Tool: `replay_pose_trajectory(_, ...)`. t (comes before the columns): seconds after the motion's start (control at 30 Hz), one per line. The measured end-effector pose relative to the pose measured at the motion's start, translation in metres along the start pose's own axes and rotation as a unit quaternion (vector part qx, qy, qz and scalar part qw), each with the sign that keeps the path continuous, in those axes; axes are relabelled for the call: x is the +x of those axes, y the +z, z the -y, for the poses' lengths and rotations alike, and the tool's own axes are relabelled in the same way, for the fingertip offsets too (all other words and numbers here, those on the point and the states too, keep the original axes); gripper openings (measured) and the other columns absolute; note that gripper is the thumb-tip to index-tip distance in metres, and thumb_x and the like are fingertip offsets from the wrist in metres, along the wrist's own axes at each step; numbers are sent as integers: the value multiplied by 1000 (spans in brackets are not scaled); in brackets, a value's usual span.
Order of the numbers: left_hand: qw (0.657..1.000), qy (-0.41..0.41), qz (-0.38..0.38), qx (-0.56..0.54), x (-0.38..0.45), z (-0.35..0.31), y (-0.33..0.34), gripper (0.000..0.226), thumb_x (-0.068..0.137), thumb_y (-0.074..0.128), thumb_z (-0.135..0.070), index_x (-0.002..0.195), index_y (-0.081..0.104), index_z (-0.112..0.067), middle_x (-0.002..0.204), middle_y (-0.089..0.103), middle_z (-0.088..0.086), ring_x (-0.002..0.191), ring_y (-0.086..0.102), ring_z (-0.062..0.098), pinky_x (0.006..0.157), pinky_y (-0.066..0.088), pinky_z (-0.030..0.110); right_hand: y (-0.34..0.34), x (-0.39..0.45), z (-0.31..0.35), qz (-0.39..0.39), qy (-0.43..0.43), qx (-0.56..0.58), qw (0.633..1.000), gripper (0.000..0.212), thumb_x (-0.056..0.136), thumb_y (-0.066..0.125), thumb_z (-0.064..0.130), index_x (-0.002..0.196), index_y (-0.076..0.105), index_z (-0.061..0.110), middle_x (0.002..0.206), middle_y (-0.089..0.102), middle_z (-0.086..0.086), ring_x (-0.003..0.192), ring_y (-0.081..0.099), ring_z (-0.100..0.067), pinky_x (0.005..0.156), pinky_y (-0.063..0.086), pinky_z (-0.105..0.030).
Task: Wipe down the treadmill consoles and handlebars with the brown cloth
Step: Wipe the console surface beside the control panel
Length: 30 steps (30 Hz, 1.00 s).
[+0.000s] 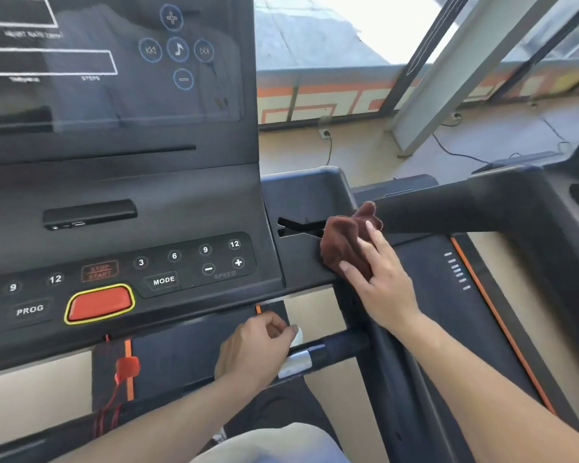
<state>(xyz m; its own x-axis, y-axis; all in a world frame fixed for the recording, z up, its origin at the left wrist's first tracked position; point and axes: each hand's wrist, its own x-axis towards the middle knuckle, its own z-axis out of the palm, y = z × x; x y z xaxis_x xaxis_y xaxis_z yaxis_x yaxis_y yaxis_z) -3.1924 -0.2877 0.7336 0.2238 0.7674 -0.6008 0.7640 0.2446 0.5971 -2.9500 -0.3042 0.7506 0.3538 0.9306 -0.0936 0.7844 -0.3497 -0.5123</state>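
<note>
Nearest us, our left hand (258, 345) curled around the front handlebar (328, 350). Our right hand (378, 279) pressed the brown cloth (343, 242) on the console's (181, 202) right tray; the buttons looked unwiped yet.

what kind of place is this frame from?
Most likely a gym or fitness room. A treadmill console with SPEED, MODE and PROG buttons fills the left, a second treadmill's belt lies alongside on the right, and big floor-level windows with wall sockets sit behind.
</note>
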Motion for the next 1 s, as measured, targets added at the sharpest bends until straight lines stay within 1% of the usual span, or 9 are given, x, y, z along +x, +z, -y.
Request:
replay_pose_trajectory(0.1,1000,1,-4,-5,1,2,1,27,84,58,-64,81,65,-38,77,69,-22,80,67,8,78,56,30,10,-2,8,8,-104,-156,982,55,103,40,62,154,39,41,169,21,14,159,4,-15,123,23,-49)
replay_pose_trajectory(0.17,1000,1,-6,-8,1,2,1,27,84,58,-64,81,65,-39,77,69,-23,79,66,6,76,56,30,19,12,21,18,-148,-191,970,58,105,31,63,158,31,40,171,19,10,160,1,-16,129,8,-50)
replay_pose_trajectory(0.27,1000,-4,-11,-18,2,2,1,26,84,58,-64,81,66,-39,78,69,-24,78,66,5,74,56,29,27,50,40,35,-170,-188,967,57,105,32,61,159,27,42,171,16,12,160,3,-16,129,1,-47)
replay_pose_trajectory(0.43,1000,-4,-19,-19,1,2,0,23,87,60,-59,82,66,-37,79,68,-24,79,64,4,69,51,25,7,131,45,33,-84,-100,991,55,105,41,56,157,34,39,170,19,12,158,9,-19,127,15,-51)
replay_pose_trajectory(0.53,1000,0,-18,-18,1,3,-1,23,88,60,-58,84,66,-36,80,67,-23,79,64,4,68,49,24,7,145,56,-12,25,-6,1000,54,105,46,52,155,36,35,168,23,8,151,28,-24,119,33,-53)
replay_pose_trajectory(0.6,1000,1,-12,-17,3,5,1,22,88,60,-58,83,66,-37,80,67,-23,80,64,5,69,51,25,13,137,65,-27,51,-16,998,53,105,45,52,155,38,34,169,23,8,153,26,-24,118,33,-54)
replay_pose_trajectory(0.67,1000,-1,-11,-27,4,7,2,21,87,60,-57,83,65,-38,80,67,-23,79,65,5,68,52,26,19,115,66,-34,7,-62,997,52,105,46,52,153,43,33,169,25,10,156,19,-24,123,24,-50)
replay_pose_trajectory(0.8,999,0,-19,-48,6,10,3,18,86,60,-57,82,66,-40,80,68,-25,79,66,4,69,54,27,29,52,54,16,-186,-92,978,49,106,48,48,153,45,34,164,35,13,156,22,-14,128,12,-35)
replay_pose_trajectory(1.0,998,-3,-34,-45,4,10,5,19,86,59,-58,83,65,-40,80,68,-24,79,64,2,68,53,26,27,103,73,98,-224,-120,962,54,102,40,48,154,41,37,168,26,15,159,10,-12,129,3,-40)
